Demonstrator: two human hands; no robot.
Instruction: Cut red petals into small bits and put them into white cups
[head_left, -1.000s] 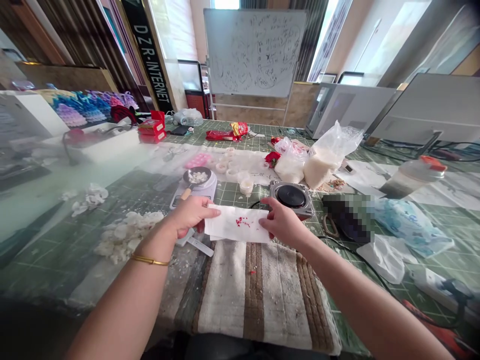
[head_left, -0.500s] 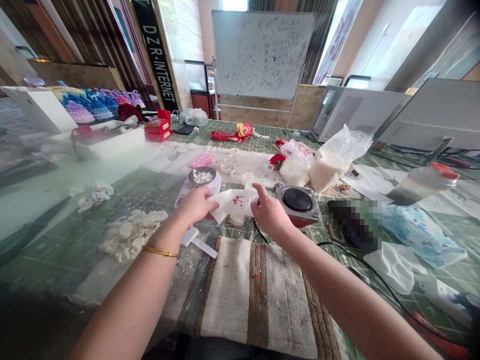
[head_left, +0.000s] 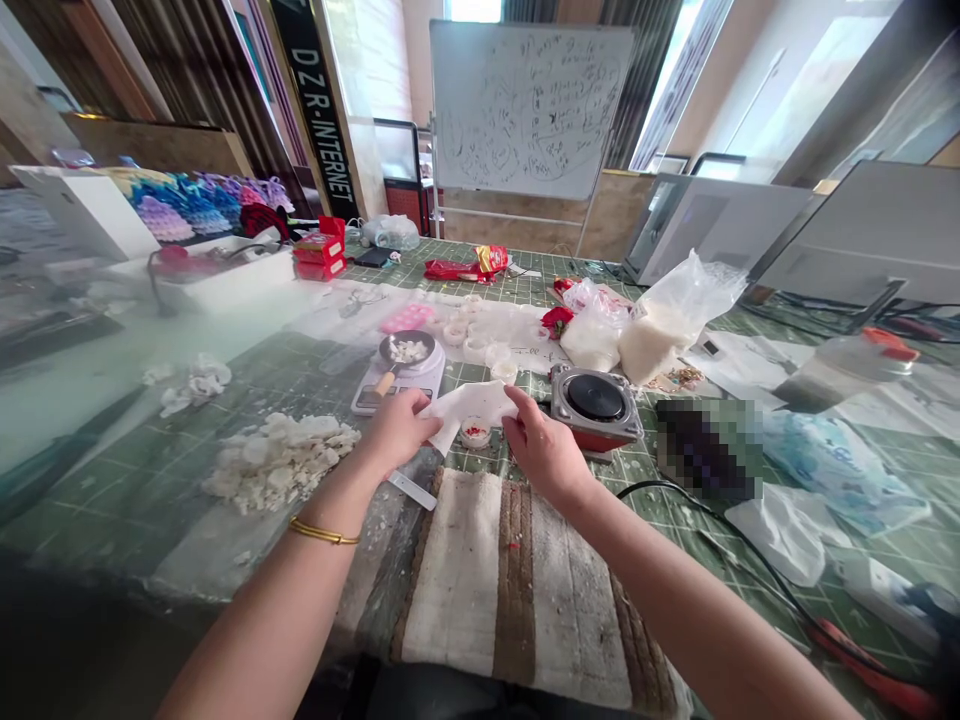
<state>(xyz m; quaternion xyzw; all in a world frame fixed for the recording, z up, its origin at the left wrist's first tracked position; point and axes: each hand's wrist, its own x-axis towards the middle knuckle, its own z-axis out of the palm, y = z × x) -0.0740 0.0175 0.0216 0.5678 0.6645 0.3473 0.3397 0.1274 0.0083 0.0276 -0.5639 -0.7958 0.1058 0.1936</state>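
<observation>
A sheet of white paper (head_left: 474, 398) is stretched between my two hands. Its left edge is pinched by my left hand (head_left: 401, 430), its right edge by my right hand (head_left: 544, 440). Just below the paper stands a small clear cup (head_left: 475, 436) with red bits in it. Left of it, a small dark pan (head_left: 406, 349) with a wooden handle rests on a white digital scale (head_left: 367, 388), holding white chunks. Right of my right hand is a small electric hot plate (head_left: 595, 400).
A heap of white flakes (head_left: 281, 462) lies left of my left forearm. In front of me is a striped cloth (head_left: 465, 580). Bags of white granules (head_left: 656, 330) stand behind the hot plate. A black cable (head_left: 739, 525) curves along the right side.
The red bits that lay on the paper are now in the small cup below. The paper has tilted, and the scale's front with the pan's handle has come into view.
</observation>
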